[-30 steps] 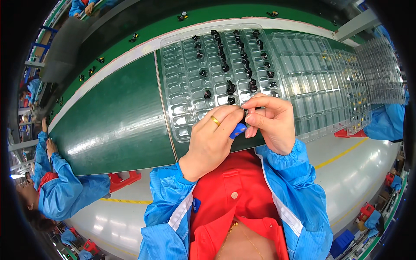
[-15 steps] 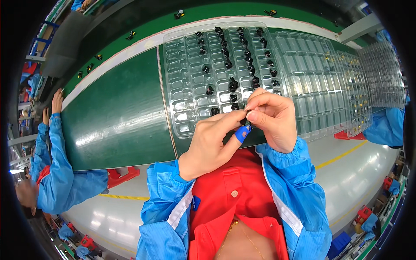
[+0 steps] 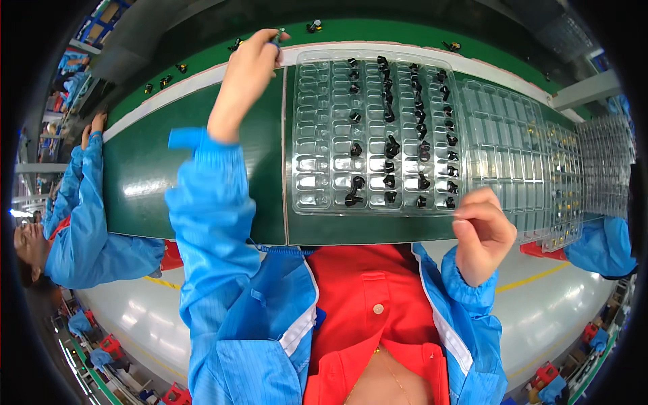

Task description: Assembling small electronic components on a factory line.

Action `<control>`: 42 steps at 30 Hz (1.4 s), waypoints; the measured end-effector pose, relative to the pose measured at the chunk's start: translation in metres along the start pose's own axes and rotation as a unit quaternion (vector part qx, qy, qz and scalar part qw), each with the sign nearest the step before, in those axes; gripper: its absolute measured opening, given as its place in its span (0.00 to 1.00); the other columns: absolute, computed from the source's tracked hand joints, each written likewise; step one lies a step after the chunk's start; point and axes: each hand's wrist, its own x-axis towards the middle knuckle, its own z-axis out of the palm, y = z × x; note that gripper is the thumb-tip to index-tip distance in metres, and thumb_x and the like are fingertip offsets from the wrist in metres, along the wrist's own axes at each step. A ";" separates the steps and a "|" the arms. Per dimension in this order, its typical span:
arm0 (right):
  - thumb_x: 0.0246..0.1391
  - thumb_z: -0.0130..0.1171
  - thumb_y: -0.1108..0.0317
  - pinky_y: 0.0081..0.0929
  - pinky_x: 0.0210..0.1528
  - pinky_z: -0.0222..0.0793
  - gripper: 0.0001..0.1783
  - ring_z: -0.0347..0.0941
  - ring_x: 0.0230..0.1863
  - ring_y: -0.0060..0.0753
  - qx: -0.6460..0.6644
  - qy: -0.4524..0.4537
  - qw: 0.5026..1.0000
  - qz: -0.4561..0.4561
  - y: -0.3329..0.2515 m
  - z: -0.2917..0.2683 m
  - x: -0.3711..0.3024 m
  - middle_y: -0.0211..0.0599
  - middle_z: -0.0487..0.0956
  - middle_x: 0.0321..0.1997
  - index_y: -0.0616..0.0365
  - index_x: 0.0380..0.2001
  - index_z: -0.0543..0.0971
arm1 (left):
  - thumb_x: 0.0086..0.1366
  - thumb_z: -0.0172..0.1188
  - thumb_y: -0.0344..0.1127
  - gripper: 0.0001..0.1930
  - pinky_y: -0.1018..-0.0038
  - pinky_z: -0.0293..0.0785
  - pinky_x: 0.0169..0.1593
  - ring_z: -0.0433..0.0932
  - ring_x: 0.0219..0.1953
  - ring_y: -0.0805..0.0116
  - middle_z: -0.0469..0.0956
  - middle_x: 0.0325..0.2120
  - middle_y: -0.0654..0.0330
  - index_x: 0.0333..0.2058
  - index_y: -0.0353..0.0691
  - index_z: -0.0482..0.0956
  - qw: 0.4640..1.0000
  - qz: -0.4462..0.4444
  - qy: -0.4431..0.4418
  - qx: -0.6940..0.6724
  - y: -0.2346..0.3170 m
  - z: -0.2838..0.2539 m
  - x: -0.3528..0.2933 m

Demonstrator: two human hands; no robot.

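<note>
Head view: left fingers point(image 3: 266, 36) pinched on a small dark part point(image 3: 279, 34), right fingers point(image 3: 480, 210) curled, slightly parted

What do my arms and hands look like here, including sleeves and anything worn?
Your arms are in loose, slightly shiny, bright-blue fabric sleeves: left sleeve, right sleeve, both with gathered cuffs. A thin, coiled blue cord shows beside the left one. Your left hand and right hand wear no gloves; any small finger covering is too unclear to tell.
</note>
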 end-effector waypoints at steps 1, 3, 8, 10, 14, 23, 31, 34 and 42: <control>0.37 0.55 0.81 0.17 0.28 0.55 0.07 0.60 0.28 0.23 0.005 -0.008 1.000 -0.003 -0.002 -0.001 -0.001 0.36 0.68 0.28 0.66 0.26 0.74 | 0.55 0.41 0.32 0.19 0.72 0.71 0.32 0.73 0.26 0.66 0.74 0.24 0.54 0.44 0.33 0.72 0.999 -0.039 0.014 -0.003 -0.024 -0.007 0.019; 0.39 0.56 0.79 0.16 0.27 0.54 0.06 0.60 0.27 0.22 -0.023 0.020 1.000 -0.009 0.001 -0.009 -0.003 0.36 0.68 0.28 0.66 0.25 0.74 | 0.54 0.43 0.33 0.22 0.70 0.71 0.37 0.75 0.32 0.62 0.76 0.29 0.50 0.48 0.32 0.68 0.994 -0.102 0.037 -0.030 -0.057 -0.009 0.041; 0.41 0.54 0.80 0.14 0.26 0.52 0.05 0.59 0.27 0.21 -0.087 0.064 0.994 0.017 0.005 -0.043 -0.012 0.34 0.68 0.28 0.66 0.26 0.74 | 0.51 0.55 0.31 0.24 0.67 0.67 0.48 0.71 0.46 0.55 0.72 0.44 0.51 0.50 0.42 0.66 0.974 0.115 0.064 0.185 -0.049 0.017 0.038; 0.41 0.53 0.81 0.14 0.26 0.52 0.05 0.59 0.28 0.21 -0.110 0.084 0.990 0.027 0.005 -0.059 -0.009 0.34 0.68 0.28 0.66 0.26 0.74 | 0.48 0.55 0.24 0.21 0.67 0.65 0.51 0.69 0.47 0.55 0.72 0.44 0.55 0.44 0.42 0.72 0.959 0.230 -0.010 0.165 -0.016 0.033 0.032; 0.43 0.52 0.83 0.13 0.25 0.53 0.04 0.60 0.27 0.19 -0.187 0.084 0.978 0.048 -0.006 -0.082 0.005 0.35 0.69 0.30 0.67 0.26 0.74 | 0.43 0.55 0.19 0.18 0.67 0.63 0.51 0.68 0.46 0.54 0.73 0.39 0.55 0.37 0.40 0.74 0.934 0.306 -0.127 0.134 0.006 0.051 0.028; 0.45 0.58 0.75 0.18 0.25 0.61 0.06 0.68 0.24 0.20 -0.466 0.055 0.882 0.033 0.034 -0.173 0.083 0.33 0.76 0.24 0.64 0.29 0.77 | 0.45 0.56 0.20 0.14 0.69 0.65 0.48 0.69 0.43 0.56 0.72 0.37 0.55 0.34 0.37 0.73 0.922 0.291 -0.183 0.176 0.009 0.064 0.034; 0.35 0.62 0.74 0.31 0.31 0.66 0.10 0.71 0.29 0.39 -0.639 -0.091 0.761 -0.064 0.086 -0.218 0.139 0.35 0.71 0.28 0.57 0.27 0.78 | 0.62 0.47 0.27 0.03 0.79 0.70 0.38 0.75 0.34 0.73 0.76 0.29 0.57 0.33 0.33 0.67 0.979 0.102 -0.065 -0.164 0.032 0.041 -0.001; 0.35 0.62 0.73 0.32 0.32 0.67 0.10 0.70 0.31 0.40 -0.662 -0.100 0.737 -0.092 0.093 -0.221 0.141 0.35 0.71 0.28 0.57 0.27 0.78 | 0.63 0.46 0.28 0.05 0.79 0.69 0.37 0.74 0.32 0.73 0.75 0.27 0.57 0.35 0.32 0.68 0.968 0.067 -0.075 -0.228 0.051 0.022 -0.037; 0.47 0.55 0.78 0.20 0.40 0.66 0.01 0.69 0.42 0.23 -0.334 0.070 0.937 0.075 0.046 -0.194 0.116 0.35 0.76 0.41 0.63 0.26 0.74 | 0.61 0.50 0.32 0.12 0.78 0.67 0.35 0.72 0.28 0.73 0.72 0.23 0.59 0.41 0.30 0.70 0.944 -0.036 -0.142 -0.295 0.069 0.006 -0.128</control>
